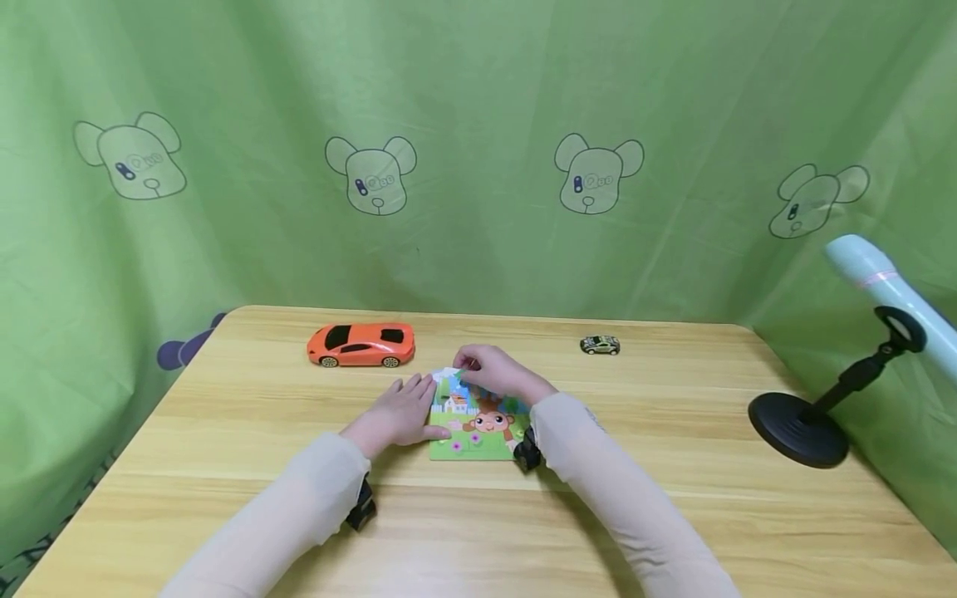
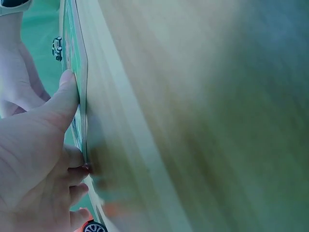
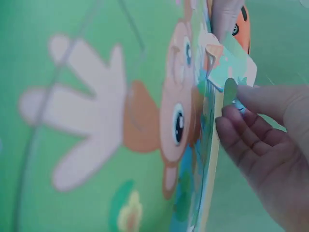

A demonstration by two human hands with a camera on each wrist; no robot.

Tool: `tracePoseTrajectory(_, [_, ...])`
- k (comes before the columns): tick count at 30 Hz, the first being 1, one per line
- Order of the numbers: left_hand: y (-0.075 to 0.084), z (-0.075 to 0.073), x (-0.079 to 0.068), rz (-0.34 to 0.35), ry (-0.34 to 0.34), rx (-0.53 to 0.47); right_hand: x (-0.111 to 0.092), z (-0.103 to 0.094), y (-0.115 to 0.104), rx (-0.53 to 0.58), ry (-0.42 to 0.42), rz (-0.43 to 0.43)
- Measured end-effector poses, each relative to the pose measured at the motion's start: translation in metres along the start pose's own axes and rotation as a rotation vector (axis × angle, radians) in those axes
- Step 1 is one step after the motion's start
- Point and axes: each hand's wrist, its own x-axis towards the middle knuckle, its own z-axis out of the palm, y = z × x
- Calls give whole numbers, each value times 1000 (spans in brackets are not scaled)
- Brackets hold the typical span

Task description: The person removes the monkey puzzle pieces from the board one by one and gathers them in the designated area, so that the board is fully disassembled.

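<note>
A person in pale sleeves works with two bare hands at a monkey picture puzzle (image 1: 478, 448), which lies flat on a wood-grain tabletop (image 1: 224, 415), roughly midway between its left and right edges. Most of the picture appears to be in place: the monkey's face and the flowered grass along the puzzle's near edge read as one joined scene. Left to settle is a puzzle piece (image 3: 234, 67) tilted up from the board at its far side, toward the far-left corner; whether it is going in or coming out cannot be told from this moment. The right hand (image 1: 497, 371) has curled fingers and pinches the piece by a green part between thumb and fingertips. The left hand (image 1: 399, 411) lies with fingers extended along the puzzle's left edge, thumb resting over its face, grasping nothing and apparently steadying the board. The area beneath the right hand is hidden, so any other gap there cannot be ruled out. Near the tabletop's far edge sit an orange toy car (image 1: 361, 347), left of the puzzle, and a small toy car (image 1: 601, 345) to its right; a microphone stand (image 1: 798, 429) stands near the right edge.
</note>
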Motion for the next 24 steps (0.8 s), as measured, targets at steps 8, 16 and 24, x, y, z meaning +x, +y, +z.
tracePoseTrajectory(8, [5,-7,-4,-18,-28,10,-13,-17,8,307,74,97])
tracePoseTrajectory(16, [3,-4,-4,3,-3,-1,-49,-49,31,391,160,171])
tracePoseTrajectory(24, [2,-1,-2,9,-4,-11,-86,-75,69,355,217,265])
